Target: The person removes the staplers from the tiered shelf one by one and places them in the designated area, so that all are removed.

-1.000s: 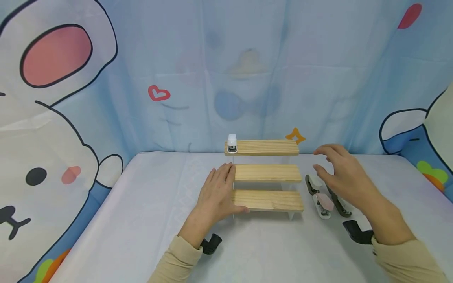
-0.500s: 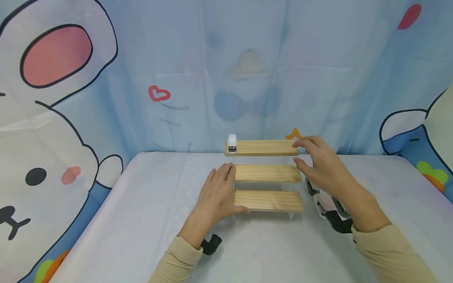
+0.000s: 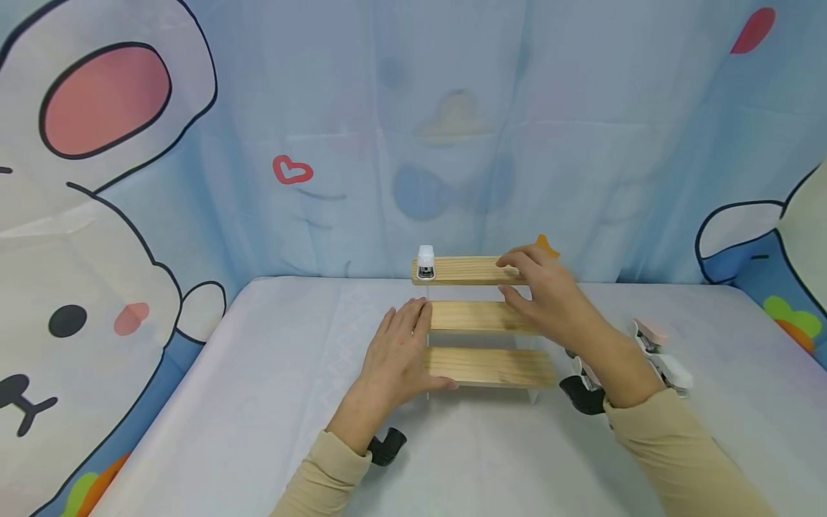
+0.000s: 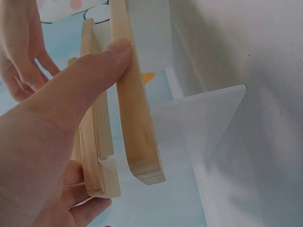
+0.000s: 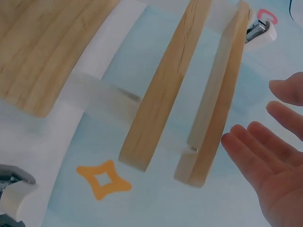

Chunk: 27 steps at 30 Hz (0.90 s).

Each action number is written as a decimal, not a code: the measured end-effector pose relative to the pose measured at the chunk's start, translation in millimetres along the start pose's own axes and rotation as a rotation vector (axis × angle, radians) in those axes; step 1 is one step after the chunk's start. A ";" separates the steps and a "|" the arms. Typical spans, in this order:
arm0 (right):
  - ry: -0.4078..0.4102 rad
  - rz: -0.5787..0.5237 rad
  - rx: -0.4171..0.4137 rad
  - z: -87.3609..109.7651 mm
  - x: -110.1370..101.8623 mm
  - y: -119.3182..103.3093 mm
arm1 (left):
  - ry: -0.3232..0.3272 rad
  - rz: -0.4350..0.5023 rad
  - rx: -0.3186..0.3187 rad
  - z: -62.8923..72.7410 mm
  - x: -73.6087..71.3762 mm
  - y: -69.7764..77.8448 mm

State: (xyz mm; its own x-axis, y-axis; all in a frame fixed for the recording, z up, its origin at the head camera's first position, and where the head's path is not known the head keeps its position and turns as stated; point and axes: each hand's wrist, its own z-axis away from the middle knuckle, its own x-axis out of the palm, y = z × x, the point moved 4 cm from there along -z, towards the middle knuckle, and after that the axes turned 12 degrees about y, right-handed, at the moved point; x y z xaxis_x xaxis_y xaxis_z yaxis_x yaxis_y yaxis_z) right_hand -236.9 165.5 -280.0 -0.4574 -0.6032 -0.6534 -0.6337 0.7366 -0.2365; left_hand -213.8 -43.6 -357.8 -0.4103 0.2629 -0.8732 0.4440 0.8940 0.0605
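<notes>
A small three-tier stand with light wooden planks and clear side panels stands on the table. My left hand grips its left end, thumb on the lowest plank's front edge and fingers around the end of the middle plank. A white stapler sits upright at the left end of the top plank. Over the right part of that plank reaches my right hand, fingers loosely bent and thumb apart. In the right wrist view nothing lies between its fingers, close beside the top plank.
To the right on the white tablecloth lie a pink stapler and a white stapler. Others are partly hidden behind my right forearm. A blue cartoon curtain hangs behind the table. Black mounts sit at both wrists.
My right hand has moved left from beside the stand to over the top plank, uncovering staplers on the right. My left hand and the stapler on the plank have stayed in place.
</notes>
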 end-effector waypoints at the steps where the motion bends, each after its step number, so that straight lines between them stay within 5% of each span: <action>1: -0.009 -0.006 0.009 -1.3 1.9 -1.0 | -0.001 -0.001 0.001 0.0 0.0 0.0; 27: -0.062 -0.063 -0.021 -24.0 32.6 -16.8 | -0.049 0.023 -0.041 -0.8 -3.9 -7.8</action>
State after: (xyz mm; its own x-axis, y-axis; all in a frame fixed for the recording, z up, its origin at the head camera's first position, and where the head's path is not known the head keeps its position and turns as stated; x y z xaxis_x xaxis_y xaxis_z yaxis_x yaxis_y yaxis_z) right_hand -256.2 126.1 -280.1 -0.3774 -0.6276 -0.6809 -0.6732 0.6908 -0.2637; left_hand -216.2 -51.4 -354.5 -0.3604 0.2663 -0.8940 0.4196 0.9022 0.0997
